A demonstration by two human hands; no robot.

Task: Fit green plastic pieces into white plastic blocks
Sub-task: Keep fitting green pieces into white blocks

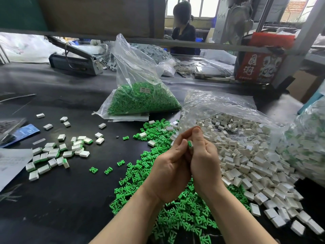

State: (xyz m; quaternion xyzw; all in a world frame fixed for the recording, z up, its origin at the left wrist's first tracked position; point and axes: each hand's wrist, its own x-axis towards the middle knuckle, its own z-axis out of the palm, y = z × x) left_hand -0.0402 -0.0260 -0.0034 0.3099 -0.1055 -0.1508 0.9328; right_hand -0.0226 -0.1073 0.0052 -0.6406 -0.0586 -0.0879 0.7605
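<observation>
My left hand (171, 166) and my right hand (204, 161) meet above the black table, fingers curled together round a small piece showing green and white (190, 144). Most of that piece is hidden by my fingers. Below my hands lies a heap of loose green pieces (182, 213). A large pile of white blocks (246, 161) spreads to the right, spilling from a clear bag. On the left lies a scatter of white blocks with green fitted in them (52, 155).
A clear bag of green pieces (140, 99) stands behind the heap. A grey machine (73, 62) sits at the back left. Another bag of fitted blocks (309, 147) is at the far right. A person sits beyond the table. Papers lie at the left edge.
</observation>
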